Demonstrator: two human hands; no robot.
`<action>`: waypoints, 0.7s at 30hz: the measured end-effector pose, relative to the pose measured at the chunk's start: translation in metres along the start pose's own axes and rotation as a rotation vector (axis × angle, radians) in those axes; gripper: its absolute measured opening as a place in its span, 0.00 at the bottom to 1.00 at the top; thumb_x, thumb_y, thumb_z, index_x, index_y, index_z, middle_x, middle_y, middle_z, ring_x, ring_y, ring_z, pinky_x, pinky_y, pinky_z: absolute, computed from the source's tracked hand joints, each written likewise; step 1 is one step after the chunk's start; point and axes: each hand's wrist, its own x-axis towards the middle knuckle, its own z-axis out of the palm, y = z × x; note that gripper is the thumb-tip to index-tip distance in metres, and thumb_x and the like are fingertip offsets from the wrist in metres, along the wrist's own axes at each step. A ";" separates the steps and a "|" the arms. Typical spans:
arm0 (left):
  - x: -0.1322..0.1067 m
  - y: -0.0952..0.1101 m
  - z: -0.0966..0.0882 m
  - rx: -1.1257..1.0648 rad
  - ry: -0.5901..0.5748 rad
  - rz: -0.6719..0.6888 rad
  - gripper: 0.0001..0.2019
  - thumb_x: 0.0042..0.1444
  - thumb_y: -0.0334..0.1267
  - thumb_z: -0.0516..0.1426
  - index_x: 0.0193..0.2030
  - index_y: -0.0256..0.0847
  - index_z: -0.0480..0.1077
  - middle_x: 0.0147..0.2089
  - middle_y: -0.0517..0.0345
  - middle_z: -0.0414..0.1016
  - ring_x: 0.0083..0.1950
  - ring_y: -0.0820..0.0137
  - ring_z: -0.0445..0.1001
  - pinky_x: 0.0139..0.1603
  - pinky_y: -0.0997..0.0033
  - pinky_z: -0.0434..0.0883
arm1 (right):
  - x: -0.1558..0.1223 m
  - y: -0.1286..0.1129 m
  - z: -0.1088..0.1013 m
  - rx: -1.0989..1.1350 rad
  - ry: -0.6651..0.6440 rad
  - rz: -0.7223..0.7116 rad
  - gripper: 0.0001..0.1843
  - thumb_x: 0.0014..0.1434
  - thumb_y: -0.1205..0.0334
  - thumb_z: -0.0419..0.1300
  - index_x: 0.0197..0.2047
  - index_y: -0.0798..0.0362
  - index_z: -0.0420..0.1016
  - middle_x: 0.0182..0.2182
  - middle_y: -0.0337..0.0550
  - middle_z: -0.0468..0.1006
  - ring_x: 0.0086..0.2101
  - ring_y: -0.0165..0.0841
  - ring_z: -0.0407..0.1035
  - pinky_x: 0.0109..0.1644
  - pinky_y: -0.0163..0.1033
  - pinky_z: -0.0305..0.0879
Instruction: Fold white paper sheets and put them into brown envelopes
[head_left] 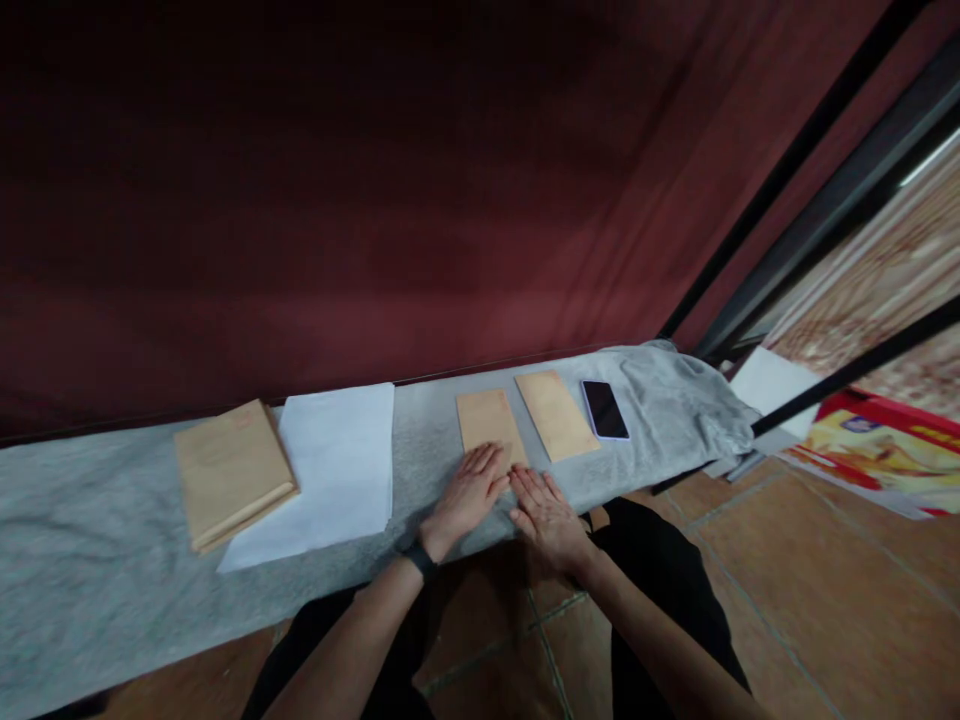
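Note:
A brown paper envelope [487, 415] lies flat on the grey cloth in front of me. My left hand [471, 492] rests palm down on its near part, fingers stretched out. Beside it, my right hand [546, 515] lies flat with its fingertips on the envelope's near right corner. Both hands are open, and they cover the near edge of the envelope. Just to the right is a second brown envelope [556, 415], untouched.
A narrow bench [112, 600] draped in grey cloth runs along a dark red wall. White paper sheets [341, 470] and a stack of brown envelopes [232, 465] lie on the left. At right are a phone [605, 410], a black bar [795, 165] and a colourful box [885, 450].

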 end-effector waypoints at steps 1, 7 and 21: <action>-0.002 -0.002 0.004 0.094 -0.020 0.021 0.24 0.66 0.41 0.52 0.67 0.42 0.66 0.72 0.48 0.64 0.74 0.59 0.59 0.75 0.51 0.52 | -0.004 -0.001 0.000 -0.009 0.005 -0.006 0.31 0.73 0.51 0.47 0.75 0.50 0.53 0.72 0.49 0.57 0.70 0.43 0.53 0.74 0.59 0.49; -0.007 -0.014 0.018 0.412 -0.040 0.047 0.27 0.70 0.41 0.44 0.74 0.42 0.55 0.77 0.48 0.55 0.77 0.61 0.52 0.77 0.50 0.50 | -0.016 -0.007 0.003 -0.074 0.053 -0.037 0.34 0.71 0.53 0.51 0.76 0.53 0.51 0.71 0.52 0.58 0.70 0.44 0.54 0.73 0.58 0.55; 0.121 -0.020 0.035 0.699 -0.050 -0.177 0.31 0.72 0.47 0.40 0.75 0.33 0.53 0.77 0.47 0.52 0.79 0.62 0.48 0.78 0.55 0.45 | -0.015 -0.006 0.018 -0.128 0.184 -0.042 0.35 0.69 0.54 0.57 0.74 0.57 0.54 0.70 0.51 0.63 0.68 0.42 0.58 0.73 0.51 0.51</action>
